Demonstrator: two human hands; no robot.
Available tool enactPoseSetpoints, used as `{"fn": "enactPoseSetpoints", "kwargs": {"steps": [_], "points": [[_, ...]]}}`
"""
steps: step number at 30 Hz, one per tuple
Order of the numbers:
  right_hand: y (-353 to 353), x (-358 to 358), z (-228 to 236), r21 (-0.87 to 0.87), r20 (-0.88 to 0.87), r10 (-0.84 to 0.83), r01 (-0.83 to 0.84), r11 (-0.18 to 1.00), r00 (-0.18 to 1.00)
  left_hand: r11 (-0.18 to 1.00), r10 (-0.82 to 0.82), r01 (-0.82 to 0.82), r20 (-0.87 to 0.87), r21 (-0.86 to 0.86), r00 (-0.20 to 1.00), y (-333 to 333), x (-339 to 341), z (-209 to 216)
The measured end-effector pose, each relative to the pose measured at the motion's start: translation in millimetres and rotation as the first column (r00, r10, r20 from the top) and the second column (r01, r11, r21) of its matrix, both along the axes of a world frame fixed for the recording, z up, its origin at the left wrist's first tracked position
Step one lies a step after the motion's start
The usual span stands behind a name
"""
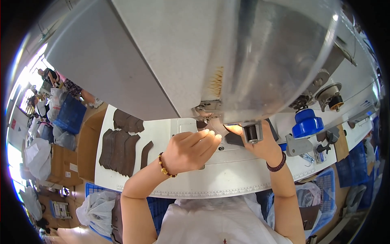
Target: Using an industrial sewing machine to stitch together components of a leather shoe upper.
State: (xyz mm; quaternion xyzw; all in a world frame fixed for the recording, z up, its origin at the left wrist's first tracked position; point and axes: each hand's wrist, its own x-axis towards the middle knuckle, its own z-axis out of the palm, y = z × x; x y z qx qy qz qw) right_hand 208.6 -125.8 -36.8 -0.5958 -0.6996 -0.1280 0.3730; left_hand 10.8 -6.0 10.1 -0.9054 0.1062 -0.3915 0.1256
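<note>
My left hand (194, 150) is closed at the front of a sewing machine's needle area (206, 116), its fingers pressed together; whatever they hold is hidden. Just beyond its fingertips a small part of a brown piece (202, 124) shows under the machine head. To the right, my right hand (264, 145) has its thumb stretched left and apart from the fingers, partly covered by a metal-and-black machine part (252, 132). Beneath and beside it lies a dark flat piece (234, 139). Further left, a row of brown curved cut pieces (118, 150) lies on the white table (227, 179), with a single strip (146, 154) apart.
The grey machine body (162, 53) hangs over the work area. A blue knob (307, 123) and a grey plate (298, 145) are at right. Blue baskets (325, 191) with plastic bags flank my lap. Cardboard boxes (65, 162) and a blue crate (70, 114) stand left; people are farther off.
</note>
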Motion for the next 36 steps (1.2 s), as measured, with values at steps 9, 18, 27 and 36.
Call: {"fn": "enactPoseSetpoints", "kwargs": {"steps": [9, 18, 27, 36], "points": [[-6.9, -14.3, 10.6, 0.126, 0.205, -0.102, 0.077, 0.989, 0.973, 1.0, -0.005, 0.005, 0.02, -0.01, 1.0, 7.8, -0.4, 1.0], [-3.4, -25.1, 16.4, 0.064, 0.174, -0.108, 0.098, 0.993, 0.979, 0.999, -0.026, 0.027, 0.031, -0.038, 0.999, 17.5, -0.7, -4.4], [-5.8, -38.1, 12.5, 0.179, 0.317, -0.211, 0.16, 0.971, 0.925, 0.988, -0.025, 0.017, -0.053, -0.155, 0.998, 24.4, -6.2, -9.4], [-7.6, -47.3, 11.9, 0.217, 0.362, -0.283, 0.214, 0.952, 0.888, 0.985, -0.053, 0.048, -0.021, -0.164, 0.998, 29.0, -2.4, -5.6]]}}
